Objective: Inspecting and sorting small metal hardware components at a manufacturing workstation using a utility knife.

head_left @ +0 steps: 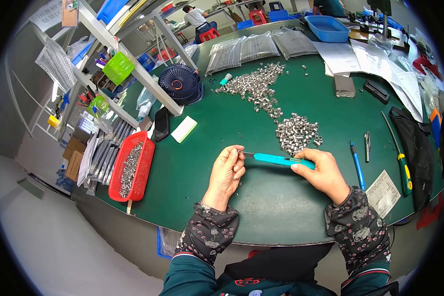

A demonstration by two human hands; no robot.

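Observation:
My left hand (226,172) pinches a small metal ring (240,152) between thumb and fingertips, its other fingers curled in. In my right hand (321,173) is a teal utility knife (276,159), its thin blade pointing left and meeting the ring or lying right beside it. Just beyond the knife lies a heap of short silvery metal rings (297,132). A larger, looser spread of small metal pieces (256,88) reaches farther back. At the left, a red plastic basket (148,168) holds many more small metal pieces.
On the green table (281,212) are a dark blue fan (178,84), a phone (161,124) and, at right, a blue pen (357,165) and a yellow-green screwdriver (405,173). Filled plastic bags (259,48) line the back. A shelf post (150,84) rises at left. People sit beyond.

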